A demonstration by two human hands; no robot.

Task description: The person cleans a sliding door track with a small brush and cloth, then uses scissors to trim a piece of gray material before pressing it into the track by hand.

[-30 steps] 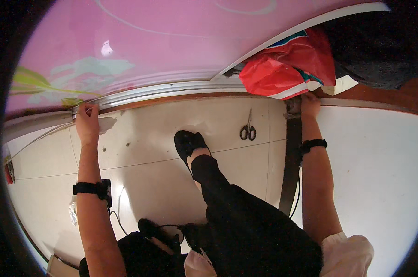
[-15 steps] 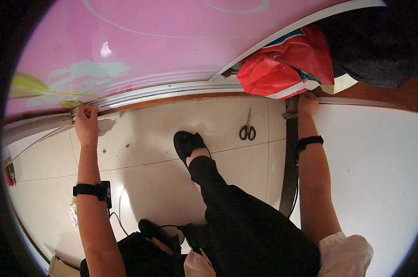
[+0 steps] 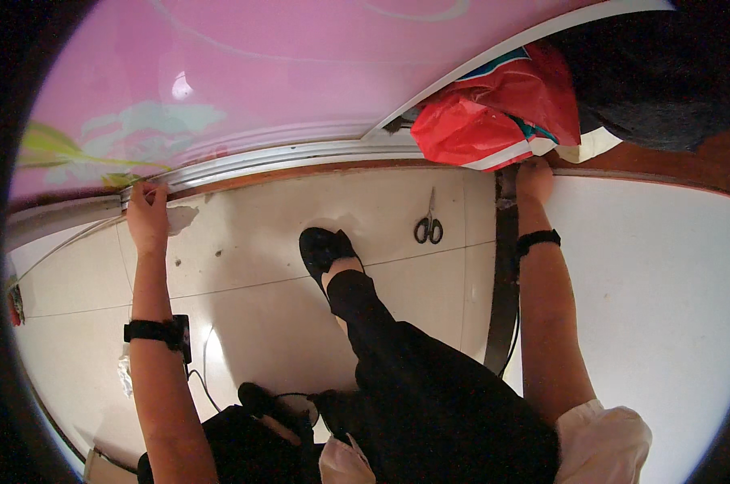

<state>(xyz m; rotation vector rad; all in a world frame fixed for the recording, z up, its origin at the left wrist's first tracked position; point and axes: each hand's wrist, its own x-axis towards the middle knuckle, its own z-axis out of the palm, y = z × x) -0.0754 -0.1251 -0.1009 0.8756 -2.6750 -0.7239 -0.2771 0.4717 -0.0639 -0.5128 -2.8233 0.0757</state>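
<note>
left hand (image 3: 147, 218): it was raised to the far left, fingers curled over the lower edge of the metal rail (image 3: 284, 157); it gripped the rail itself, seemingly to steady or shift that end.
right hand (image 3: 534, 179): it was stretched to the far right, closed down where the rail met the dark strip (image 3: 502, 298); whether the fingers pinched anything i could not tell, as the bag hid them.
rail: it ran in a bent line from left to right under the pink panel (image 3: 300, 73), with both hands on it well apart, likely so that the long piece stayed level.
wrists: a black band (image 3: 157, 331) sat on the left forearm with a thin cable hanging near it; another black band (image 3: 538, 239) sat on the right wrist.
bag (image 3: 494, 113): red, crumpled, it lay just above the right hand, touching the rail's far side.
scissors (image 3: 429, 226): they lay shut on the pale floor (image 3: 244, 258), between the two hands, nearer the right, within reach but untouched.
shoe (image 3: 323, 248): black, planted on the floor below the rail, the dark trouser leg leading back to the person, probably bracing the stance.
white board (image 3: 655, 274): it spread to the right of the dark strip.
</note>
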